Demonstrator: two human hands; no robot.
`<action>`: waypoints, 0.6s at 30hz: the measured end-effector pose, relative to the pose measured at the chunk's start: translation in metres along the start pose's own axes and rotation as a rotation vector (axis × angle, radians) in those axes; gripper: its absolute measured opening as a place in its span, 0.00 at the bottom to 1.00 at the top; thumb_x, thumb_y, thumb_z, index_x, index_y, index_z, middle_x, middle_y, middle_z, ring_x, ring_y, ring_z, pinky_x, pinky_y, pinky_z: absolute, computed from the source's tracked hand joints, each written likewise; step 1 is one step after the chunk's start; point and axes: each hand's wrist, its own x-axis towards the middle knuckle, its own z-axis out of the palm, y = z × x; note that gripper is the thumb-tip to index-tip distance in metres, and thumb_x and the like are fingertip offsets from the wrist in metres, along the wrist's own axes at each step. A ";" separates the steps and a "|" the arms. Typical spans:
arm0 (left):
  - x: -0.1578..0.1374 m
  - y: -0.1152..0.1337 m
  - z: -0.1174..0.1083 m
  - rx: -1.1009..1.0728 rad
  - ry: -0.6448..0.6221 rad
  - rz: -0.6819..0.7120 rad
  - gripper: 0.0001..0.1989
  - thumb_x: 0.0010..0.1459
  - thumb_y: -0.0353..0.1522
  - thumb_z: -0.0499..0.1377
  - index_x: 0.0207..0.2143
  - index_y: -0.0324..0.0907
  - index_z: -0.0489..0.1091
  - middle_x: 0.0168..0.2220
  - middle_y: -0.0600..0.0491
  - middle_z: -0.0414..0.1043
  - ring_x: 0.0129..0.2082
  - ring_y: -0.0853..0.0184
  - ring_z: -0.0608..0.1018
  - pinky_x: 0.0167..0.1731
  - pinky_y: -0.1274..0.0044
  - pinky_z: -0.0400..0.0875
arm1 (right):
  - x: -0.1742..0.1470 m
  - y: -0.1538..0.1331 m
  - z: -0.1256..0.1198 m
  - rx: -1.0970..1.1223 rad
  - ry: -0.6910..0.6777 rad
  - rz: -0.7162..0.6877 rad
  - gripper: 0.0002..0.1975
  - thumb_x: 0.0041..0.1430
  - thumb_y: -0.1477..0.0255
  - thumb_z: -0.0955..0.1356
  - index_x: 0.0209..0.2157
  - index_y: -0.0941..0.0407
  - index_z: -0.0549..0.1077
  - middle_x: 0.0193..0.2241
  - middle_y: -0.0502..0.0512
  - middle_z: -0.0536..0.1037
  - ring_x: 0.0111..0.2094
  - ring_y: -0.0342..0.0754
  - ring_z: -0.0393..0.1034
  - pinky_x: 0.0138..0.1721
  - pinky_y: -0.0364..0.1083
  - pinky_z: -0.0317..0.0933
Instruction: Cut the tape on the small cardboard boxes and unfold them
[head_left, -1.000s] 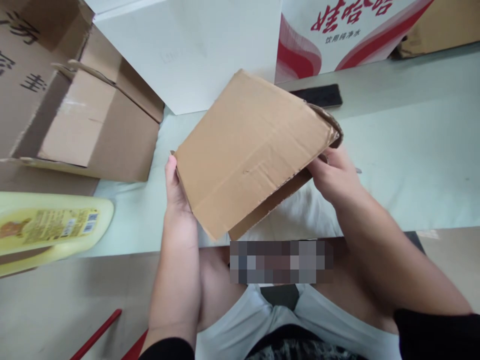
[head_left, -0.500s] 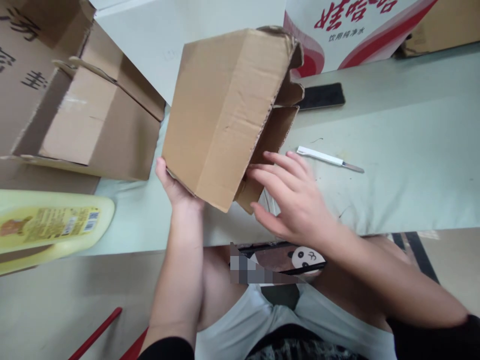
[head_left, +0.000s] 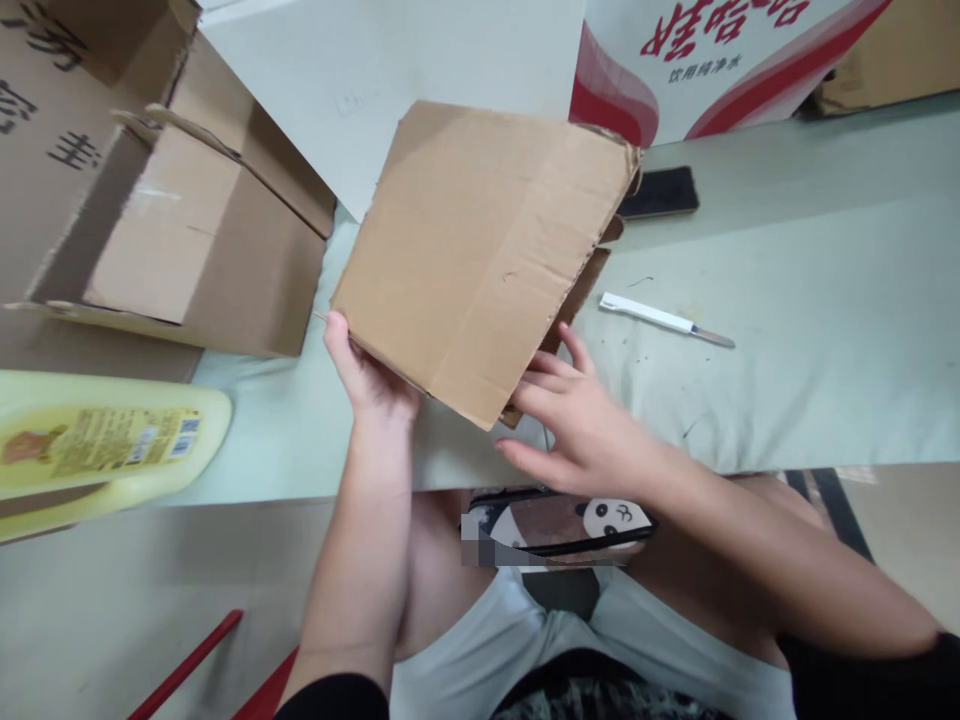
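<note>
A small brown cardboard box [head_left: 465,240] is tilted above the table, its flaps spread on the right side. My left hand [head_left: 375,380] grips its lower left edge, thumb on the near face and the other fingers hidden beneath. At the open right end is my right hand [head_left: 577,420], fingers apart, with some fingertips tucked behind the near edge by a flap. Its thumb stands free below the box. To the right of that hand, a white-handled craft knife [head_left: 664,318] with its blade out lies on the table.
A dark phone [head_left: 660,192] lies behind the box. Larger cardboard boxes [head_left: 255,260] stand on the left, above a pale yellow bottle [head_left: 202,430]. A white carton with red print [head_left: 690,100] stands at the back. The pale green table [head_left: 825,300] ends just before my lap.
The cardboard box has turned and shifted slightly right, so its broad face shows more and its open end less. My right hand has moved slightly down and right along the open end.
</note>
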 end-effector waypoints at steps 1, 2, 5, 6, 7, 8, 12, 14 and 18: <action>0.000 0.000 0.001 0.011 0.005 0.016 0.28 0.51 0.58 0.65 0.42 0.46 0.77 0.52 0.48 0.79 0.58 0.52 0.76 0.55 0.68 0.76 | 0.000 -0.001 0.000 0.017 -0.023 -0.035 0.12 0.66 0.64 0.66 0.44 0.54 0.76 0.46 0.57 0.83 0.60 0.60 0.70 0.72 0.72 0.33; -0.001 0.000 0.003 0.023 0.011 0.031 0.28 0.51 0.59 0.64 0.41 0.46 0.77 0.52 0.48 0.79 0.58 0.52 0.76 0.54 0.68 0.76 | 0.000 -0.002 -0.001 0.028 -0.050 -0.073 0.12 0.66 0.64 0.66 0.45 0.55 0.77 0.45 0.56 0.84 0.59 0.58 0.71 0.72 0.70 0.36; -0.003 0.001 0.008 0.048 0.028 0.066 0.27 0.54 0.58 0.62 0.41 0.46 0.76 0.50 0.49 0.80 0.59 0.53 0.76 0.54 0.70 0.75 | 0.001 -0.006 -0.004 0.027 -0.144 -0.189 0.13 0.68 0.67 0.65 0.47 0.55 0.77 0.43 0.54 0.85 0.55 0.54 0.75 0.72 0.64 0.45; -0.004 0.001 0.010 0.051 0.038 0.071 0.26 0.55 0.58 0.61 0.41 0.46 0.75 0.50 0.49 0.80 0.60 0.54 0.75 0.55 0.71 0.75 | 0.001 -0.008 -0.005 0.026 -0.164 -0.220 0.12 0.68 0.67 0.65 0.47 0.55 0.77 0.43 0.53 0.85 0.54 0.53 0.75 0.71 0.62 0.49; -0.004 0.002 0.011 0.054 0.055 0.075 0.26 0.56 0.57 0.61 0.41 0.46 0.75 0.50 0.50 0.80 0.61 0.54 0.75 0.55 0.71 0.75 | 0.001 -0.009 -0.007 0.030 -0.177 -0.244 0.12 0.68 0.67 0.65 0.47 0.55 0.77 0.43 0.53 0.84 0.52 0.51 0.76 0.70 0.61 0.53; -0.004 0.003 0.012 0.057 0.073 0.076 0.26 0.56 0.57 0.61 0.41 0.46 0.75 0.50 0.50 0.80 0.61 0.54 0.75 0.54 0.72 0.75 | 0.001 -0.010 -0.009 0.042 -0.170 -0.266 0.11 0.69 0.67 0.65 0.45 0.55 0.77 0.41 0.53 0.84 0.49 0.50 0.78 0.66 0.59 0.59; -0.003 0.007 0.009 0.040 0.067 0.040 0.27 0.55 0.57 0.62 0.43 0.46 0.75 0.52 0.49 0.79 0.62 0.53 0.74 0.54 0.70 0.75 | -0.002 -0.009 -0.021 0.167 0.131 -0.338 0.05 0.67 0.71 0.66 0.36 0.53 0.73 0.27 0.48 0.79 0.28 0.44 0.74 0.36 0.47 0.70; -0.003 0.009 0.007 -0.005 0.037 0.029 0.25 0.58 0.55 0.61 0.44 0.45 0.76 0.52 0.49 0.80 0.61 0.54 0.74 0.54 0.69 0.75 | -0.004 0.001 -0.028 0.204 0.478 -0.246 0.04 0.65 0.75 0.67 0.35 0.51 0.71 0.27 0.47 0.77 0.28 0.43 0.72 0.32 0.45 0.67; -0.005 0.011 0.005 -0.061 -0.028 0.007 0.24 0.65 0.52 0.57 0.48 0.44 0.77 0.47 0.52 0.82 0.56 0.56 0.77 0.56 0.67 0.74 | -0.003 0.042 -0.043 0.156 0.888 0.131 0.15 0.63 0.72 0.69 0.50 0.49 0.67 0.47 0.57 0.76 0.47 0.48 0.74 0.45 0.51 0.70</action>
